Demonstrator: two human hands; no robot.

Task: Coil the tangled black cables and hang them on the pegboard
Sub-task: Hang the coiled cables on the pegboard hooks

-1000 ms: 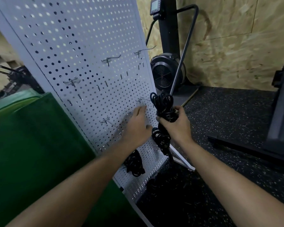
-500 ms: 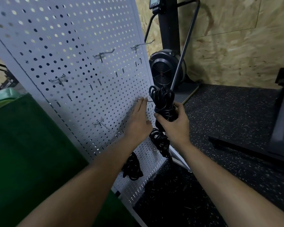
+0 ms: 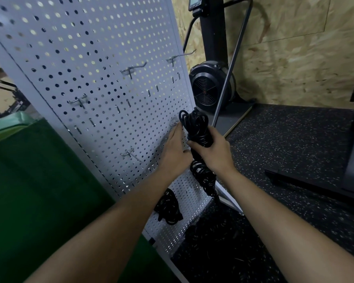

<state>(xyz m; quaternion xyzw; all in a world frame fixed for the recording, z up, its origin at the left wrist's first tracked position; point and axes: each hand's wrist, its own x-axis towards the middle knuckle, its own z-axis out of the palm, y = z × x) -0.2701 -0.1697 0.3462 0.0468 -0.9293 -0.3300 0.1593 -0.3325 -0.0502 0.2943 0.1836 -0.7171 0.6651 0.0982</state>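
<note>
Here both hands [image 3: 194, 152] bring coiled cable [image 3: 196, 127] against pegboard [image 3: 94, 58]

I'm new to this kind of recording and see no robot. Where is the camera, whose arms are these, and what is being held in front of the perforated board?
There is no robot. The single view comes from a camera worn on a person's head, looking forward and down, so the two bare arms are the wearer's own. The right hand has its grip around a bundle of black cable, and more loops hang below the fist. The left hand lies with straight fingers against the white pegboard, its fingertips by a small metal hook. Lower on the board, another black coil seems to hang already. The upper hooks are bare. Behind the board, a black machine with a round fan housing stands on a speckled dark floor.
</note>
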